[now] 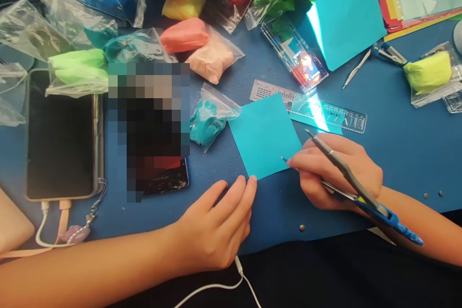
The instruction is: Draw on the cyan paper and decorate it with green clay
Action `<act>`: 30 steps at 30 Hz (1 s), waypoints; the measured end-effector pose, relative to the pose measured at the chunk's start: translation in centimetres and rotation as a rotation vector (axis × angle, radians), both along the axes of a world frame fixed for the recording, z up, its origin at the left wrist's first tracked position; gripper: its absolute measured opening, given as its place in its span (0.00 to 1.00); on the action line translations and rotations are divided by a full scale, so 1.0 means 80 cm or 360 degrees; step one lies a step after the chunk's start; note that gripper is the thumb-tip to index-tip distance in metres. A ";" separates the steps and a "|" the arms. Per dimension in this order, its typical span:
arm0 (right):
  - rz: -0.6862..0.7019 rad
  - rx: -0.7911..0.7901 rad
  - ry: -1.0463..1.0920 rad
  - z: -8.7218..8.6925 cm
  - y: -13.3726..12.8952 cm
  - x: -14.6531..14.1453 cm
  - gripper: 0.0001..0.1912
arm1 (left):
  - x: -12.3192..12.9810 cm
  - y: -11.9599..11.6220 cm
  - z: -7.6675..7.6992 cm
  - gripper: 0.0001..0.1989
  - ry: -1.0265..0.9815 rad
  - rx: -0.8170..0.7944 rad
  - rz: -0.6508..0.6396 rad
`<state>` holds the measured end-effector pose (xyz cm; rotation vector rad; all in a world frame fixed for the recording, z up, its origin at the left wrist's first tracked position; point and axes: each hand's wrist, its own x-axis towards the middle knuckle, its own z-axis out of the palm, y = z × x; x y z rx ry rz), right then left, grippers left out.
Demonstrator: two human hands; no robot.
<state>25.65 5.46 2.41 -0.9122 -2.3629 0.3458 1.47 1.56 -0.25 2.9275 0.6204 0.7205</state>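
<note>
A turquoise paper square [265, 134] lies on the blue desk mat [281, 221]. At its lower corner rest the fingertips of my left hand [220, 221], fingers stretched and slightly apart, holding nothing. My right hand [335, 168] is closed round a compass [371, 204] with a blue end. One pointed leg of the compass is near the paper's lower right edge; the other leg sticks up above my fingers. Whether the point touches the paper I cannot tell. A clear ruler [310, 106] lies just behind the paper, partly over another turquoise piece.
A bag of teal clay [207, 122] sits left of the paper. Further left are a phone [61, 139] with cables and a partly blurred device [166, 183]. Several clay bags lie behind. A clear case [294, 53], a second compass [390, 53] and yellow clay [429, 72] are back right.
</note>
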 end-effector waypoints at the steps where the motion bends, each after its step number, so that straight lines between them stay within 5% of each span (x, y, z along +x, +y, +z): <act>1: -0.0052 -0.0056 0.0007 0.000 0.001 -0.002 0.09 | 0.000 0.000 0.000 0.07 0.0000 0.0006 -0.0001; 5: -0.0209 -0.0509 0.0112 -0.008 0.005 -0.009 0.08 | 0.000 0.000 -0.002 0.07 -0.0029 0.0037 0.0002; 8: -0.0241 -0.0659 0.0187 -0.015 0.007 -0.009 0.16 | 0.002 0.000 -0.004 0.08 -0.0039 0.0043 0.0009; 16: -0.0309 -0.0676 0.0087 -0.017 0.006 -0.006 0.22 | 0.002 0.000 -0.007 0.07 -0.0026 0.0072 0.0005; 30: -0.0229 -0.0583 0.0051 -0.014 0.008 -0.005 0.18 | 0.002 0.001 -0.003 0.10 -0.0024 0.0075 0.0015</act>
